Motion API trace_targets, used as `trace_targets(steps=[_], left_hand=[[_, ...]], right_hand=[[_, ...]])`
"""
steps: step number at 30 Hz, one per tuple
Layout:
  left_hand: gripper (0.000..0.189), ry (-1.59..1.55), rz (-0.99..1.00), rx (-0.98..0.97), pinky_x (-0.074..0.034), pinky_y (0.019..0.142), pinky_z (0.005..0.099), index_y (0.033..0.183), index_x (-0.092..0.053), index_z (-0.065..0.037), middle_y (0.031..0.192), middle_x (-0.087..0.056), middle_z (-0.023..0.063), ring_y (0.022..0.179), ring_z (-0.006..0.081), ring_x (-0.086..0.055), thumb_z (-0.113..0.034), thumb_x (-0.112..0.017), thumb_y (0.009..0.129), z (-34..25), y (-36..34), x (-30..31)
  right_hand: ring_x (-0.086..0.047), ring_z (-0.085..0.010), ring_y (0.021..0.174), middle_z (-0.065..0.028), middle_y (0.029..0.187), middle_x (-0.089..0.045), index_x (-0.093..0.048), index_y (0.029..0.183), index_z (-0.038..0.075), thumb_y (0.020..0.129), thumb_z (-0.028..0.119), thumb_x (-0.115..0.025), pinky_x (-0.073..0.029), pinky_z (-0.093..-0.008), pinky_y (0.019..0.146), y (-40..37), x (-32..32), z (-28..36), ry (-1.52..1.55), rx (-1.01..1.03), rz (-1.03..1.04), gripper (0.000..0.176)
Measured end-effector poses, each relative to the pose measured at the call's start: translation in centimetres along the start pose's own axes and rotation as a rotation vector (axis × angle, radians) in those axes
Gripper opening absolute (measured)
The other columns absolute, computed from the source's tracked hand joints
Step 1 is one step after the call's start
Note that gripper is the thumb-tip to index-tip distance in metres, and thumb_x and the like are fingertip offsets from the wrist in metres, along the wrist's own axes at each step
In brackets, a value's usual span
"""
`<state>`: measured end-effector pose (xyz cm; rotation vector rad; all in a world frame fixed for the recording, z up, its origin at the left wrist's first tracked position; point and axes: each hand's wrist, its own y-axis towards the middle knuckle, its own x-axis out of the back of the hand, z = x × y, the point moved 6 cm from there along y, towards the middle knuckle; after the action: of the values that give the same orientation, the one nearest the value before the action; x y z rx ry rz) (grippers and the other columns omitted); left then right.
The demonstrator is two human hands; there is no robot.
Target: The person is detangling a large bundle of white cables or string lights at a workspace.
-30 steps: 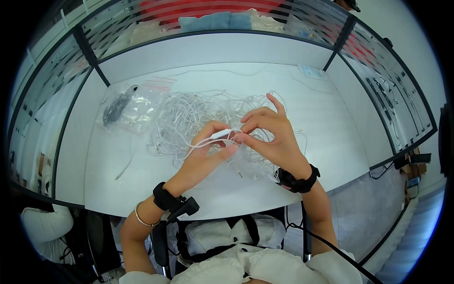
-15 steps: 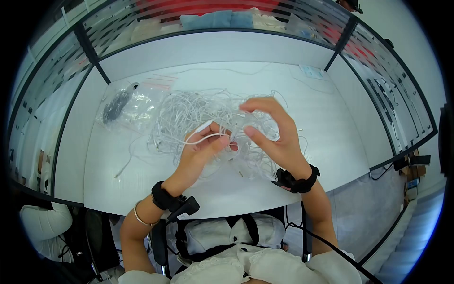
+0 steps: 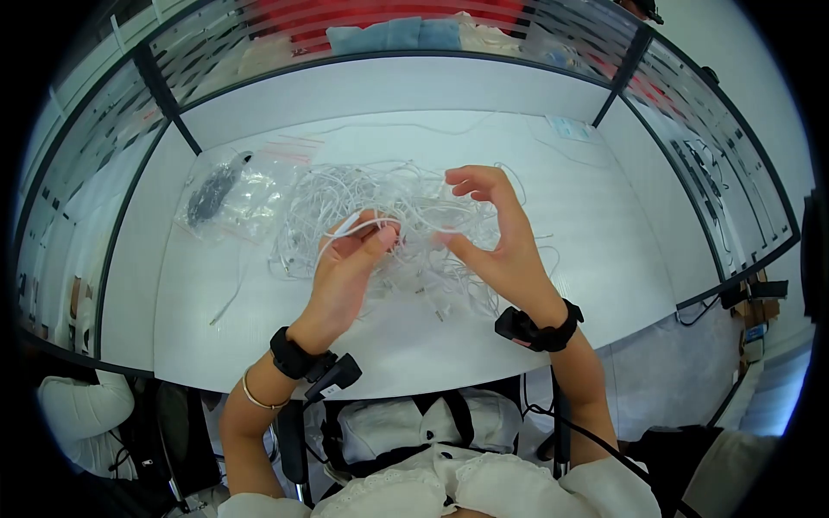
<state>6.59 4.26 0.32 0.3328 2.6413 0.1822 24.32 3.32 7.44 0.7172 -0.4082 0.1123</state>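
The left hand [image 3: 345,276] is pinched shut on one white earphone cable [image 3: 335,233] above the tangled pile [image 3: 337,194] mid-way across the table [image 3: 604,233], the right hand [image 3: 505,246] spread open; cable judged light, limp, snag-prone, best gripped at its stiffer inline remote

White desk [image 3: 604,259]. Tangle of white cables [image 3: 406,203] lies under and just beyond the left grip [image 3: 345,268], and it spreads across to the right grip [image 3: 496,242]. Clear bag [image 3: 229,203] with a dark item inside sits left of the left grip. Loose cable [image 3: 226,304] left, nearer edge. Pale packet [image 3: 570,129] far beyond the right grip.
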Motion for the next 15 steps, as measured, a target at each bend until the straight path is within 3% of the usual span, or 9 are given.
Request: trace_targets(steps=[5, 8, 9, 12, 15], left_hand=[[0.014, -0.028, -0.085, -0.024, -0.046, 0.083, 0.0293, 0.101, -0.060, -0.003, 0.092, -0.065, 0.0058, 0.087, 0.0160, -0.061, -0.013, -0.061, 0.091, -1.1, 0.5, 0.7], [0.015, -0.018, -0.054, -0.005, -0.046, 0.083, 0.0291, 0.101, -0.060, -0.003, 0.093, -0.065, 0.0063, 0.089, 0.0165, -0.062, -0.013, -0.061, 0.091, -1.1, 0.7, 0.8], [0.014, -0.031, -0.042, 0.002, -0.047, 0.082, 0.0286, 0.102, -0.060, -0.002, 0.093, -0.065, 0.0070, 0.090, 0.0167, -0.062, -0.010, -0.060, 0.090, -1.1, 0.7, 0.6], [0.013, -0.057, -0.062, 0.043, -0.047, 0.080, 0.0284, 0.102, -0.060, -0.003, 0.093, -0.065, 0.0075, 0.090, 0.0167, -0.062, -0.007, -0.060, 0.090, -0.8, 0.3, 0.0], [0.013, 0.013, 0.054, 0.088, -0.048, 0.079, 0.0281, 0.102, -0.060, -0.004, 0.096, -0.065, 0.0053, 0.089, 0.0139, -0.062, -0.006, -0.061, 0.089, -0.3, 0.2, -0.4]], right_hand=[[-0.060, -0.0197, 0.090, -0.0067, 0.099, -0.063, -0.058, 0.111, 0.003, 0.085, 0.013, -0.065, -0.044, -0.0318, 0.087, -0.3, -0.6, -1.6, 0.044, -0.041, 0.064, 0.029], [-0.059, -0.0153, 0.094, -0.0065, 0.096, -0.065, -0.062, 0.105, 0.001, 0.086, 0.015, -0.064, -0.044, -0.0283, 0.086, -0.7, -1.3, -1.6, 0.092, -0.171, 0.192, 0.024], [-0.057, -0.0131, 0.083, -0.0050, 0.089, -0.064, -0.064, 0.104, 0.001, 0.085, 0.016, -0.067, -0.045, -0.0264, 0.078, -0.6, -1.6, -1.3, 0.128, -0.106, 0.220, 0.025], [-0.054, -0.0164, 0.071, -0.0042, 0.077, -0.060, -0.064, 0.102, 0.007, 0.084, 0.022, -0.067, -0.042, -0.0299, 0.072, -0.7, -1.9, -0.7, 0.042, -0.113, 0.281, 0.023], [-0.051, -0.0149, 0.065, -0.0012, 0.070, -0.056, -0.065, 0.096, 0.010, 0.083, 0.023, -0.069, -0.039, -0.0277, 0.068, -0.7, -1.9, -0.7, -0.108, -0.111, 0.344, 0.019]])
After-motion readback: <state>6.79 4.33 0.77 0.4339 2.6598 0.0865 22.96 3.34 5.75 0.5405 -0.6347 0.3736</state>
